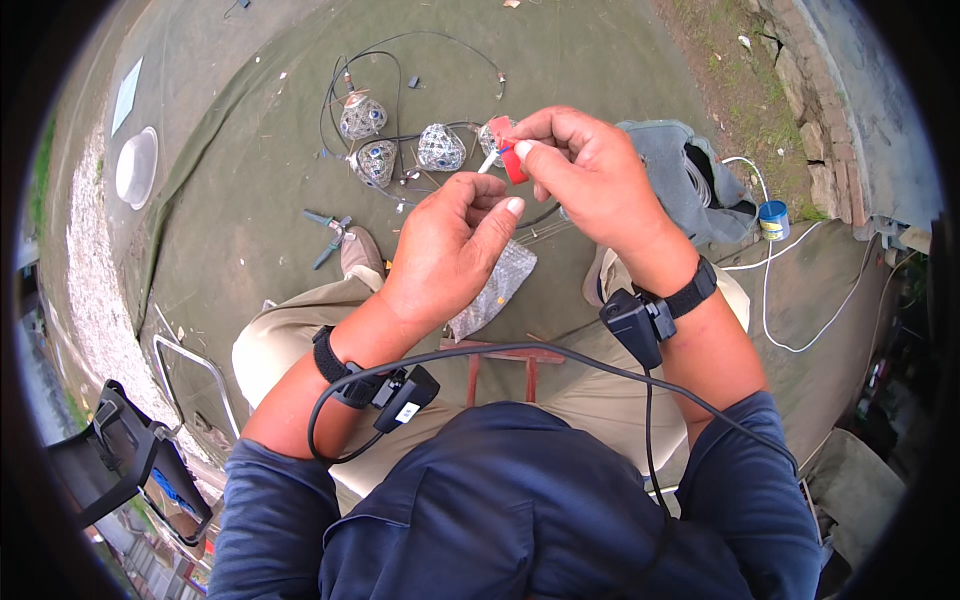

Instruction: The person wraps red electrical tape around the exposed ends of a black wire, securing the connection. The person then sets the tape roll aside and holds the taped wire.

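My right hand (589,176) pinches a strip of red tape (513,163) between thumb and fingertips. The strip's loose end hangs down, and a bit of blue shows beside it. A thin white piece (488,161), perhaps a cable end, runs from the tape to my left hand (454,240), whose curled fingers hold it and partly hide it. Just beyond my hands, several rounded mesh-patterned objects with blue spots, such as this one (441,148), lie on the green ground sheet (247,172). Black cable (400,105) loops around them.
Green-handled pliers (328,234) lie beside my left shoe (361,253). Bubble wrap (495,292) and a red wooden stool (502,351) are between my legs. On the right are a grey-blue bag (667,176), a blue can (773,220) and white cable (821,330). A black cable (555,349) crosses before my torso.
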`<move>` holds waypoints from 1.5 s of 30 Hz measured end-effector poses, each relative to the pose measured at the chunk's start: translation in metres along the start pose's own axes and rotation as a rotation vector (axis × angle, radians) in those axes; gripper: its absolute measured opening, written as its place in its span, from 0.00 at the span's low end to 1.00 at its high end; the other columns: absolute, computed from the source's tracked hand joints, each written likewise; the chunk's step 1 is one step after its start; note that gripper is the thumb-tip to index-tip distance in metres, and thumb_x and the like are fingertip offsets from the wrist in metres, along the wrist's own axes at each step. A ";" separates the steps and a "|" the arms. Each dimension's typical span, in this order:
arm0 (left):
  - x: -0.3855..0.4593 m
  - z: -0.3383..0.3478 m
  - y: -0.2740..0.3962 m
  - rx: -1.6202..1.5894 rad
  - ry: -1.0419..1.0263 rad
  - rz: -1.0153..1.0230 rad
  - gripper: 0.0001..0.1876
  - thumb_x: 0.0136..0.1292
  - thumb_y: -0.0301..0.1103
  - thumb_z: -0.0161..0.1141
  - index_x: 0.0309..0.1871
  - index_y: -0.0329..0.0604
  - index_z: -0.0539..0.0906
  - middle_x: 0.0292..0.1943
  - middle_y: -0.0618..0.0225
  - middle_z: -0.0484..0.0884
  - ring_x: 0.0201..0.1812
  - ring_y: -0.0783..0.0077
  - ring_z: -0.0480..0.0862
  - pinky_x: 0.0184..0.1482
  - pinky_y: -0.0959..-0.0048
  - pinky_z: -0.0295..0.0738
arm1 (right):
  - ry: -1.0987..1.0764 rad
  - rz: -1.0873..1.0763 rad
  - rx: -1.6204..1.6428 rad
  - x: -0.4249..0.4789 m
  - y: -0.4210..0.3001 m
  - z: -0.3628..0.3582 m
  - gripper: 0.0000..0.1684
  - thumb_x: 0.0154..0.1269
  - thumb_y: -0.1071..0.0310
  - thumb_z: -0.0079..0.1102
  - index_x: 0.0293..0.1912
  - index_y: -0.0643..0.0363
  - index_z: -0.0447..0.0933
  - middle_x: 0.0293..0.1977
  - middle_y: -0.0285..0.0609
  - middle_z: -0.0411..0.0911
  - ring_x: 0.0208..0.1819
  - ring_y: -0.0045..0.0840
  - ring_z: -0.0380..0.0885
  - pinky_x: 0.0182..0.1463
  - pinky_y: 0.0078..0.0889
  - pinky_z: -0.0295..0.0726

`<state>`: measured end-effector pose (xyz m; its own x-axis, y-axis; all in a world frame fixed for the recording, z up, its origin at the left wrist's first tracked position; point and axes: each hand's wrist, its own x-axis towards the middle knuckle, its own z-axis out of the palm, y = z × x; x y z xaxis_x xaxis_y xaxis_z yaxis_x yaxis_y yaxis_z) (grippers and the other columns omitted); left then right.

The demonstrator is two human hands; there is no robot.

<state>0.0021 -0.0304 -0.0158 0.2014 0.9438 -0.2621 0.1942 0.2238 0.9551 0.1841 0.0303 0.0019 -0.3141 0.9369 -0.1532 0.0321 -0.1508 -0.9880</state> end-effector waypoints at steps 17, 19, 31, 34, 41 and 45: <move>0.019 0.006 -0.007 -0.731 -0.018 -0.123 0.33 0.78 0.45 0.61 0.77 0.36 0.65 0.68 0.61 0.75 0.70 0.63 0.75 0.70 0.60 0.69 | -0.051 0.206 0.456 0.001 0.001 -0.002 0.12 0.75 0.63 0.60 0.48 0.61 0.81 0.30 0.32 0.80 0.26 0.14 0.74 0.27 0.17 0.65; 0.019 0.003 -0.005 -0.744 -0.034 -0.161 0.31 0.78 0.44 0.62 0.75 0.36 0.67 0.68 0.61 0.75 0.70 0.63 0.75 0.70 0.60 0.69 | -0.052 0.204 0.456 0.001 0.002 -0.001 0.11 0.75 0.64 0.61 0.48 0.61 0.81 0.31 0.32 0.80 0.26 0.13 0.73 0.28 0.17 0.65; 0.014 0.003 0.004 -0.668 0.071 -0.118 0.34 0.73 0.39 0.67 0.74 0.32 0.65 0.68 0.57 0.74 0.70 0.62 0.75 0.68 0.60 0.71 | -0.026 0.149 0.481 -0.002 0.001 0.008 0.09 0.74 0.69 0.60 0.48 0.65 0.78 0.36 0.35 0.82 0.28 0.10 0.69 0.31 0.16 0.68; 0.014 0.003 0.005 -0.645 0.084 -0.118 0.34 0.73 0.39 0.67 0.74 0.32 0.65 0.67 0.56 0.75 0.68 0.62 0.76 0.66 0.61 0.73 | 0.000 0.116 0.480 -0.002 0.004 0.011 0.10 0.75 0.69 0.60 0.48 0.65 0.77 0.35 0.35 0.81 0.27 0.11 0.69 0.30 0.16 0.68; 0.017 -0.006 -0.001 -0.156 0.295 0.039 0.27 0.70 0.38 0.69 0.64 0.31 0.74 0.58 0.56 0.78 0.57 0.68 0.80 0.56 0.69 0.77 | 0.066 0.108 0.464 -0.002 0.005 0.012 0.10 0.75 0.68 0.60 0.47 0.66 0.76 0.31 0.32 0.77 0.26 0.11 0.68 0.29 0.17 0.66; 0.019 -0.009 -0.007 0.082 0.341 0.247 0.22 0.68 0.39 0.70 0.59 0.35 0.79 0.51 0.58 0.79 0.51 0.67 0.80 0.49 0.69 0.77 | 0.076 0.098 0.465 -0.003 0.002 0.014 0.10 0.75 0.67 0.60 0.47 0.66 0.76 0.31 0.33 0.77 0.26 0.11 0.68 0.29 0.17 0.66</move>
<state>-0.0039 -0.0118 -0.0263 -0.0749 0.9961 0.0466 0.2588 -0.0257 0.9656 0.1718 0.0228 0.0009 -0.2599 0.9291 -0.2632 -0.3753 -0.3483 -0.8590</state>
